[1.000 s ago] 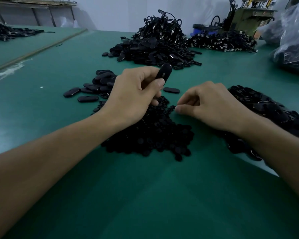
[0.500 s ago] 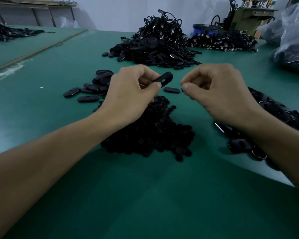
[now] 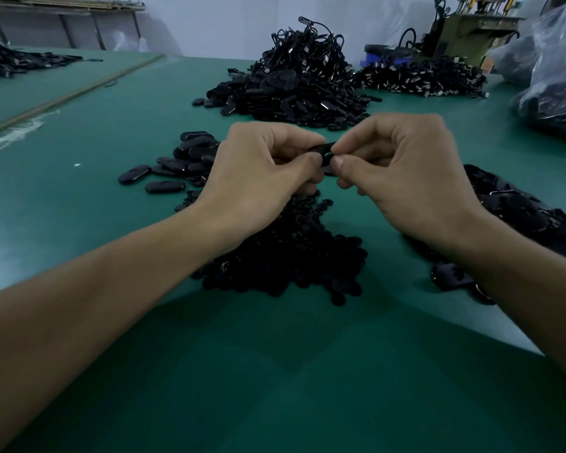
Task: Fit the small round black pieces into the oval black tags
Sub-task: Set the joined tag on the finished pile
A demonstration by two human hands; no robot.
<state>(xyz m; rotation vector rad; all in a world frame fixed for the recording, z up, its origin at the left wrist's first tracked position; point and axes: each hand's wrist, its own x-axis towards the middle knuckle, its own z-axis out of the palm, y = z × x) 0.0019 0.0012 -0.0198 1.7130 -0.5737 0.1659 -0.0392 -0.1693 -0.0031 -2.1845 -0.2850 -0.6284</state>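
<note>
A green tabletop (image 3: 275, 387) fills the view. At its far side stands a tall heap of corded black tags (image 3: 294, 83), with a lower heap (image 3: 419, 76) to its right. Nearer, in the middle, lies a flat pile of small round black pieces (image 3: 285, 256). A pile of dark tags (image 3: 520, 217) lies at the right, partly hidden by the right forearm, and a small cluster of loose oval tags (image 3: 183, 158) lies at the left. Both hands are over the far part of the round pieces, their fingertips close together. The left hand (image 3: 258, 178) has its fingers curled, with thumb and forefinger pinching one oval black tag (image 3: 322, 151) by its left end. The right hand (image 3: 402, 171), fingers also curled, pinches the tag's right end between thumb and forefinger. Whether a round piece sits under those fingertips is hidden
</note>
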